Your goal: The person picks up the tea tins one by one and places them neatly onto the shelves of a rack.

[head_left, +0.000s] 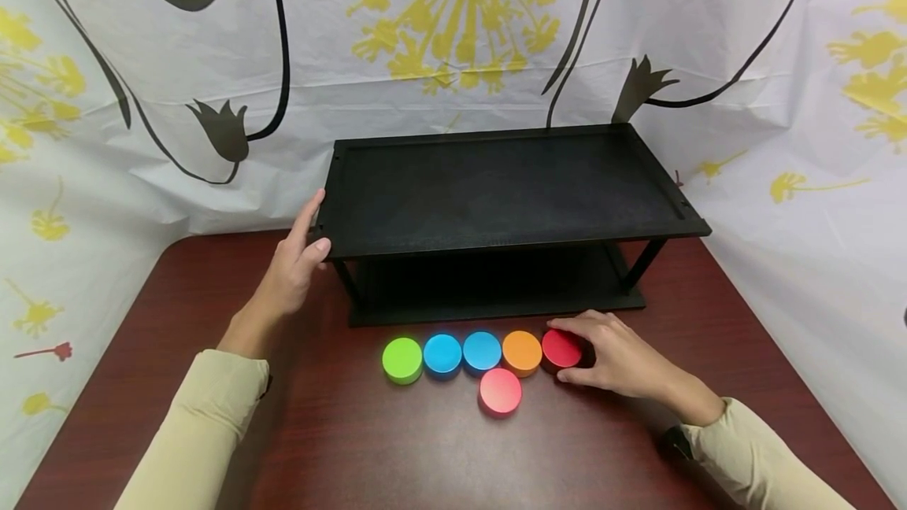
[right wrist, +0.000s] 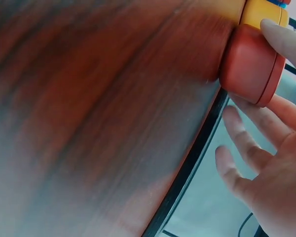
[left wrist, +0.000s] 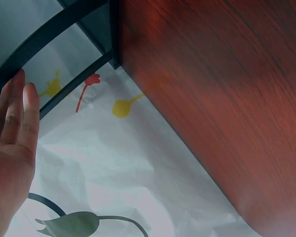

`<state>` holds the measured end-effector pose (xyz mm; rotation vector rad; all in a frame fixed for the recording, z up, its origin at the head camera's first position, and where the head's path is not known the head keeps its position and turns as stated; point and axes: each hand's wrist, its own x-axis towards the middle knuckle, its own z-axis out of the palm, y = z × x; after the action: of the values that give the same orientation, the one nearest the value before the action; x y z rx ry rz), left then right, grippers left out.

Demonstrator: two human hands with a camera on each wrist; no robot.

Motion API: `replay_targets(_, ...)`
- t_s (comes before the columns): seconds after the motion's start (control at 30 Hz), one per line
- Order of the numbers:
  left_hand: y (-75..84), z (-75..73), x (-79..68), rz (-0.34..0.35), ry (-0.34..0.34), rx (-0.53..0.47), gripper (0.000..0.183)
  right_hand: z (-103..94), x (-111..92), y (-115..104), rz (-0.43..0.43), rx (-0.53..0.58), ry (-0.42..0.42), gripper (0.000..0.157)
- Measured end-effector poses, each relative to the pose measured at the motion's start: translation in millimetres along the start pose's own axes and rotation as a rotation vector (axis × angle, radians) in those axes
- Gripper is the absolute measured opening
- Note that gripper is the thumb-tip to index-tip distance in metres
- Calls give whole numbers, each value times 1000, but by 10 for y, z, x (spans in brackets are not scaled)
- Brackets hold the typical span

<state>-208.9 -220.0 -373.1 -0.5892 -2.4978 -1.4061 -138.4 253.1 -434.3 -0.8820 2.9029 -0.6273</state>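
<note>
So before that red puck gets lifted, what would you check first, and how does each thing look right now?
1. Right hand grips the red puck: ok, thumb and fingers curl round it.
2. Puck off the table: not ok, it rests there.
3. Orange puck clear of it: not ok, they touch.
4. Left hand steadies the black shelf: ok, it touches the top corner.
5. Top shelf free: ok.
6. Lower shelf free: cannot tell, too dark.
</note>
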Motion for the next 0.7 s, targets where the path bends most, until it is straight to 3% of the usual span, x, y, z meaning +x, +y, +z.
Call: replay_targets(0.7,-14,12,4,1,10,-19,66,-57,-25,-19,0,11,37,67)
